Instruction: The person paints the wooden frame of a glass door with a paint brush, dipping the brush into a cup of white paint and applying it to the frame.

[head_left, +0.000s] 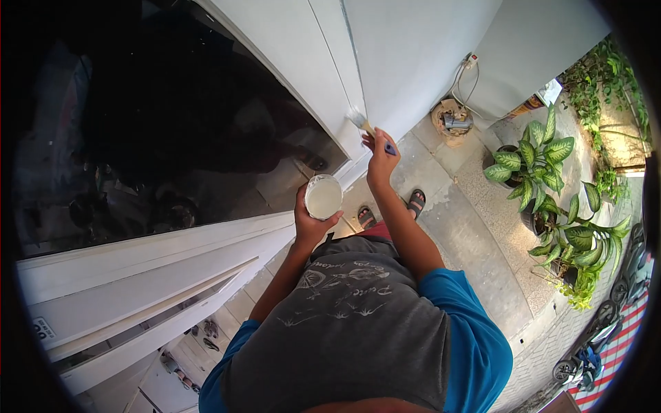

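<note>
My right hand is closed around the handle of a paintbrush, its pale bristles right at the white window frame. A dark blue end of the handle sticks out past my fingers. Lower and to the left, my left hand grips a round tub of white paint from the side and below. Paint smears mark the tub's upper rim, and its open top faces up toward me. The large dark window pane lies left of both hands.
A white wall rises ahead. At its foot sits a round container with a grey object in it, near a hanging cable. Potted plants line the right side. Sandals lie on the floor at the lower left.
</note>
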### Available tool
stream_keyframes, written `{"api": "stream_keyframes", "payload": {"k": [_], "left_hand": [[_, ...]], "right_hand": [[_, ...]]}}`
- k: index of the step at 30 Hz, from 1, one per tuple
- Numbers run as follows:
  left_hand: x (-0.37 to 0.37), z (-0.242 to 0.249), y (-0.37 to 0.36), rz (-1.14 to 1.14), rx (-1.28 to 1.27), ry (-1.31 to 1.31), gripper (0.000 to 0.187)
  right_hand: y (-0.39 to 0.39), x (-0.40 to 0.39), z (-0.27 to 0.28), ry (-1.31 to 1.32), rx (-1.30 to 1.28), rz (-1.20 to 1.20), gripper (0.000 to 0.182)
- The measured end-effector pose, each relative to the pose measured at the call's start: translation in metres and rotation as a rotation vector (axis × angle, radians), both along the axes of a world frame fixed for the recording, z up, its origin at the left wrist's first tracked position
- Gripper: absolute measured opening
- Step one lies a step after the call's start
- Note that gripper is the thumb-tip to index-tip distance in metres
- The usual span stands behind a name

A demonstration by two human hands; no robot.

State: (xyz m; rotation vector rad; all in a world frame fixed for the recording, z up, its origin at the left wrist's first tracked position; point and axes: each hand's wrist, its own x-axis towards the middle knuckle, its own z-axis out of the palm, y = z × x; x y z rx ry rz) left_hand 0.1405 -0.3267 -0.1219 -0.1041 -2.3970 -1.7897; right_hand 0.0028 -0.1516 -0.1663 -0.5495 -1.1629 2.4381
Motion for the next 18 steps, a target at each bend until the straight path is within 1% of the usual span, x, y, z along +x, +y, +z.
{"api": "stream_keyframes", "payload": {"k": [1,2,3,4,6,10,11,12,13,14,15,16,18], "left_hand": [[0.001,0.000,0.000,0.008,0.018,0.001,0.093],[0.001,0.000,0.000,0.011,0.017,0.007,0.093],[0.001,0.000,0.000,0.017,0.038,0.001,0.093],[0.001,0.000,0.001,0.024,0.059,-0.007,0.094],[-0.001,0.000,0.000,0.025,0.040,0.006,0.094],[-0.008,0.001,0.002,0.028,0.000,0.047,0.096],[-0.010,0.000,0.003,0.023,0.003,0.051,0.096],[-0.012,-0.001,0.005,0.031,-0.008,0.051,0.096],[-0.012,-0.002,0.007,0.041,-0.019,0.050,0.096],[-0.012,-0.001,0.009,0.040,-0.016,0.054,0.096],[-0.012,0.000,0.010,0.026,-0.008,0.079,0.097],[-0.014,0.002,0.010,0.013,0.000,0.106,0.097],[-0.015,0.002,0.007,0.011,0.014,0.102,0.097]], "right_hand": [[-0.001,0.003,-0.039,0.005,0.000,0.005,0.033],[-0.001,0.007,-0.078,-0.163,0.033,0.007,0.032],[-0.002,0.006,-0.095,-0.329,0.067,0.006,0.031],[-0.002,0.003,-0.091,-0.324,0.066,0.006,0.031],[-0.007,0.001,-0.064,-0.258,0.030,-0.008,0.029],[-0.003,0.003,0.118,0.085,0.024,0.060,0.029],[-0.001,0.007,0.151,0.182,0.035,0.063,0.029],[0.000,0.006,0.171,0.185,0.039,0.059,0.029],[0.001,0.006,0.186,0.315,0.060,0.055,0.026],[0.001,0.005,0.193,0.446,0.080,0.054,0.024],[0.000,0.000,0.190,0.451,0.103,0.084,0.023],[-0.002,-0.002,0.175,0.459,0.104,0.084,0.023],[-0.009,-0.006,0.123,0.373,0.052,0.136,0.023]]}}
